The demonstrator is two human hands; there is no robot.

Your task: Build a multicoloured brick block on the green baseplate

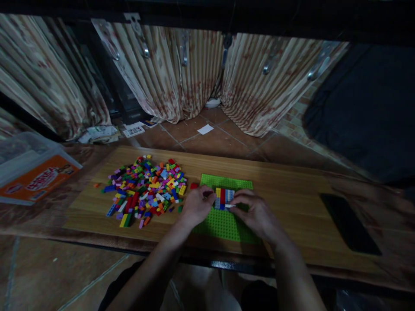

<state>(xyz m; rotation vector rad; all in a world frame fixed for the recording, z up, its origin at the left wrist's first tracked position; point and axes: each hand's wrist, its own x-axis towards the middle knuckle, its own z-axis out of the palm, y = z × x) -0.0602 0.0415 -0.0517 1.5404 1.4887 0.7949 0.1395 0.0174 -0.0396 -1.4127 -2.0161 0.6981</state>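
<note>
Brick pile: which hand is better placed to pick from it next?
Probably left: the left hand rests beside the multicoloured plastic brick pile; the right hand lies farther off, across the green studded baseplate.

- A home, seen low over a living-room floor.
- Striped, patterned curtains (181,73) hang across the top of the frame, down to a brown tiled floor (207,142).
- Loose papers (100,134) lie at the curtain foot, left of centre.
- A low wooden board (292,194) carries a heap of toy bricks (145,190) and a green baseplate (223,222).
- A plastic storage box (32,168) sits at the left edge.

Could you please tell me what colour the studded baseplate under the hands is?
Bright green; the baseplate shows best in the head view.
</note>
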